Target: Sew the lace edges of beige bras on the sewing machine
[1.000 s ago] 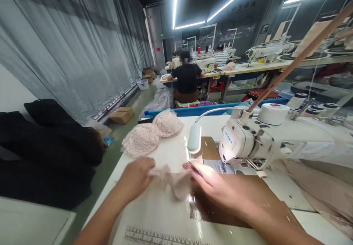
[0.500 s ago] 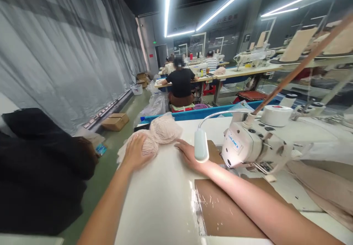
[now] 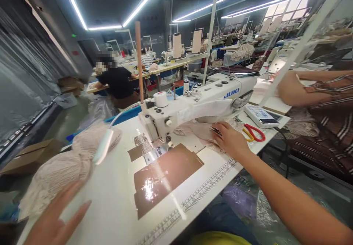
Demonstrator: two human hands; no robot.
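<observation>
My left hand (image 3: 59, 215), blurred, is at the lower left with thumb and fingers apart. It is beside two joined pale pink, ribbed lace bra cups (image 3: 59, 175) on the white table. My right hand (image 3: 231, 140) is behind the sewing machine's needle end, over thin pale pink fabric (image 3: 202, 131). Its fingers are closed around a small dark metal tool (image 3: 216, 131), too blurred to name exactly. The white sewing machine (image 3: 176, 116) stands between my hands. Brown sheeting (image 3: 165, 178) covers the bed near its needle.
Red and yellow-handled scissors (image 3: 253, 132) and a control box (image 3: 261, 116) lie right of my right hand. A ruler strip (image 3: 204, 186) follows the front edge. A lamp (image 3: 103, 147) hangs above the cups. One co-worker (image 3: 117, 83) sits ahead; another's arm (image 3: 300, 88) is at right.
The view has swung right. My right hand has moved from beside the cups to the fabric beyond the needle. My left hand has come off the cups and drawn back.
</observation>
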